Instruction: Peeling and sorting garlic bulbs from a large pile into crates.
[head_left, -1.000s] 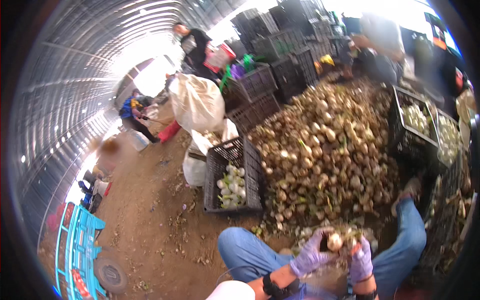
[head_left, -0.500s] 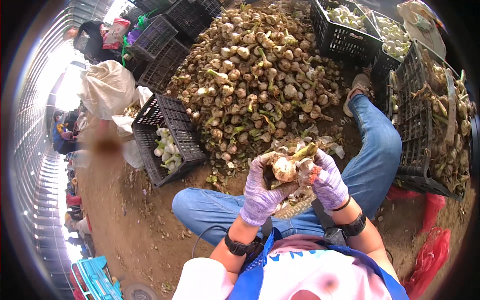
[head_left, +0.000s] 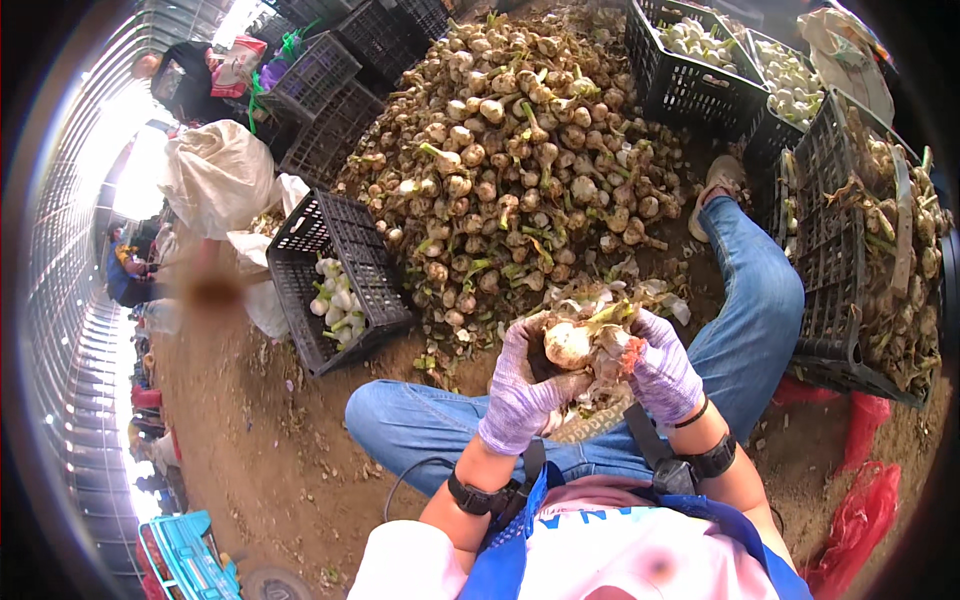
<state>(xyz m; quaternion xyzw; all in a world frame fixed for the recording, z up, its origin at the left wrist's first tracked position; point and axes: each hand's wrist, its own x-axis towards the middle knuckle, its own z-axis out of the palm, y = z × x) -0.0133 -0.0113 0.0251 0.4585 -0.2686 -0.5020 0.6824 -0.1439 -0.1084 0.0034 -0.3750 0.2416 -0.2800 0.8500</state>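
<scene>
Both gloved hands, left hand [head_left: 525, 385] and right hand [head_left: 660, 365], fingers clamped on one garlic bulb [head_left: 568, 345], steadying it just below the garlic heap [head_left: 520, 160]; black crate [head_left: 300, 300] left of heap.

Gloved left hand [head_left: 522, 392] and right hand [head_left: 662, 367] gripping garlic bulb [head_left: 568, 344], garlic heap [head_left: 520, 170] beyond

Quick count: two gloved hands, left [head_left: 520, 395] and right [head_left: 662, 368], shared one garlic bulb [head_left: 568, 345]. One big garlic heap [head_left: 520, 170] sat far centre, way too many bulbs to count. One open black crate [head_left: 335, 275] on the left, three black crates [head_left: 840, 230] on the right, and roughly five stacked ones [head_left: 345, 70] far left. One white sack [head_left: 215, 175], too.
</scene>
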